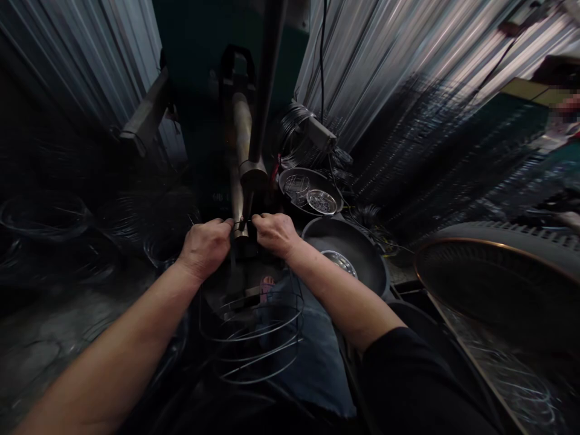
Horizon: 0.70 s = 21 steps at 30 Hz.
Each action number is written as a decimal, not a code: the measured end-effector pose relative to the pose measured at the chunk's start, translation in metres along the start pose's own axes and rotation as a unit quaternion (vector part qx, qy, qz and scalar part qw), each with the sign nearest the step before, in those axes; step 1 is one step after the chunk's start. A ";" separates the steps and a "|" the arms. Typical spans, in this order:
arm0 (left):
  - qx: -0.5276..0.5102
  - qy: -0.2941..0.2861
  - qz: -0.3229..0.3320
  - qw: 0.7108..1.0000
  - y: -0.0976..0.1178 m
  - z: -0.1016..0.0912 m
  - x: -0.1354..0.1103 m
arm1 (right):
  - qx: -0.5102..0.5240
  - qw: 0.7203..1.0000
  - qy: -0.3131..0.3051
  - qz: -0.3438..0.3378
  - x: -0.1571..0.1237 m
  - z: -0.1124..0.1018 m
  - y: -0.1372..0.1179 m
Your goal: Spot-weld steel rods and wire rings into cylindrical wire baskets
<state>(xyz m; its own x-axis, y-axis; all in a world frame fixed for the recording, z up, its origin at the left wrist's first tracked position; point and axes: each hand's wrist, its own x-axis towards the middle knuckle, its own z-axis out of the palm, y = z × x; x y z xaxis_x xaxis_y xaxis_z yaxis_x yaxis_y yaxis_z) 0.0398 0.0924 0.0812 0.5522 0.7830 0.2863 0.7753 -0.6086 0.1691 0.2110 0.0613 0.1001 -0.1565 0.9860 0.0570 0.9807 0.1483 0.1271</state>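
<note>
A round wire frame (pixel 260 333) of thin metal rings and uprights hangs over my lap. Its upper wires run up to both hands, which are at the tip of a machine's lower metal arm (pixel 236 202). My left hand (pixel 206 248) is closed, pinching thin wire just left of that tip. On the other side, my right hand (pixel 277 234) is also closed in a pinch on the wire. The short piece between my fingers is dark and small, and its exact shape is hard to make out. Just above my hands is the blunt end of the upper metal arm (pixel 252 172).
Right of the machine, a dark pan (pixel 290 208) holds round wire pieces. A larger grey basin (pixel 362 244) holds a shiny perforated disc (pixel 339 263). Coiled wire (pixel 294 124) lies behind. A big round fan-like guard (pixel 498 266) stands far right. Wire coils (pixel 45 217) are at left.
</note>
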 end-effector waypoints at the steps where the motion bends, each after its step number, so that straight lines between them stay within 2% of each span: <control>1: 0.000 0.000 0.000 1.000 0.000 0.000 0.000 | 0.000 1.000 0.000 0.001 0.000 0.000 0.000; 10: -0.006 0.018 0.012 1.000 -0.002 0.000 0.001 | 0.017 1.000 0.009 0.001 0.002 -0.001 0.003; 21: 0.001 0.007 0.016 1.000 -0.002 0.000 0.002 | 0.027 1.000 0.001 0.007 0.001 -0.003 0.004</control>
<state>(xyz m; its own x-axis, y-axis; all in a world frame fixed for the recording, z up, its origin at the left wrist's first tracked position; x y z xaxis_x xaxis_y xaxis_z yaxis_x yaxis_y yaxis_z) 0.0396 0.0957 0.0814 0.5726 0.7607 0.3058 0.7573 -0.6336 0.1580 0.2142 0.0628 0.1037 -0.1432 0.9878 0.0611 0.9877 0.1387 0.0718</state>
